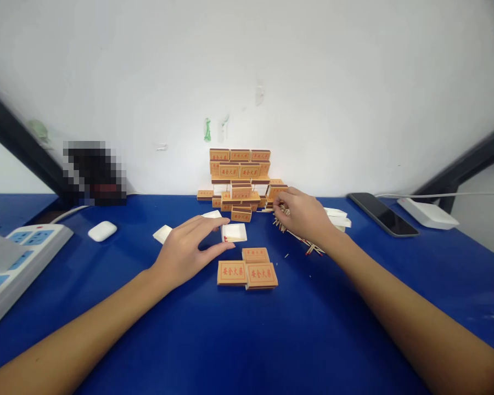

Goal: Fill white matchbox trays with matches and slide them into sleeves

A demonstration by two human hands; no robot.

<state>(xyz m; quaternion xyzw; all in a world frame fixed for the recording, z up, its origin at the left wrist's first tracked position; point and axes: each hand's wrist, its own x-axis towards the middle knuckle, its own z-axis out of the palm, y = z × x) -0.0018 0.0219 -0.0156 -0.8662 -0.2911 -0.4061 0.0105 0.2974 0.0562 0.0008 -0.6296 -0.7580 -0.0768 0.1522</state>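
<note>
My left hand (189,244) has its thumb and index finger at the front and back edges of a white matchbox tray (236,231), lightly gripping its left end. A few red-tipped matches lie inside the tray. My right hand (302,211) is closed in a pinch at the heap of loose matches (284,224), its fingertips among the sticks. How many matches it holds is hidden. In front of the tray lie three closed orange matchboxes (255,255). Other white trays (162,234) lie by my left hand, and more white trays (338,216) sit behind my right wrist.
Stacked matchboxes (241,171) stand against the wall at the back. On the left are a power strip (45,247) and a white earphone case (102,231). A phone (382,214) and a white box with a cable (428,213) lie on the right.
</note>
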